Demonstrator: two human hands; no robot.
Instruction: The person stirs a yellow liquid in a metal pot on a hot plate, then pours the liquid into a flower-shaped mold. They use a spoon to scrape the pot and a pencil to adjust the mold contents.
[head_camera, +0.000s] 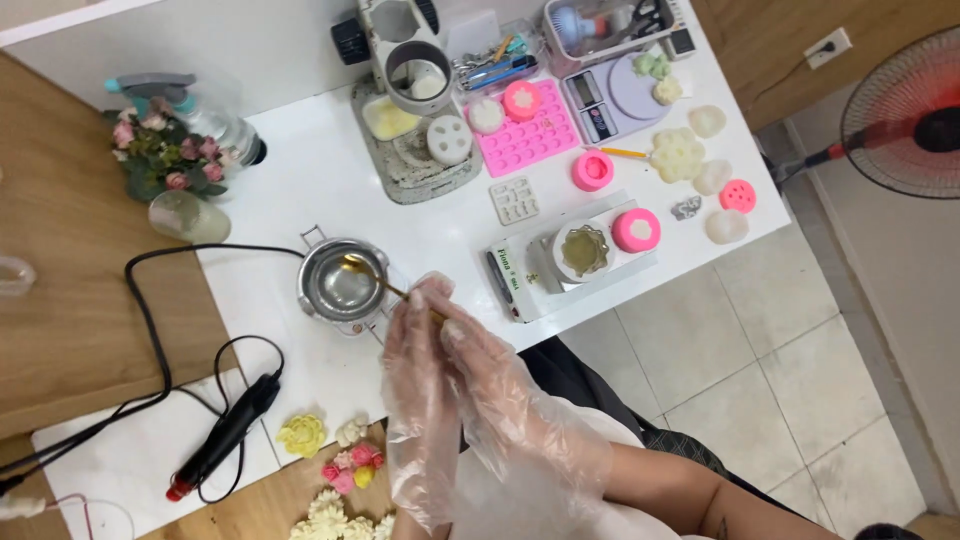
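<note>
While gloved hands (440, 340) hold spoon (375, 278) | pot (340, 285) near table edge (560, 320)

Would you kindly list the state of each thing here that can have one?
metal pot: upright, uncovered, spoon bowl inside
spoon: handle held, tilted into the pot
left hand: gloved, closed beside the spoon handle
right hand: gloved, pinching the spoon handle
glass on the scale: upright, holds yellowish liquid
pink mould tray: flat, most cavities unfilled
black corded tool: lying down, unheld
fan: running or not, cannot tell
</note>
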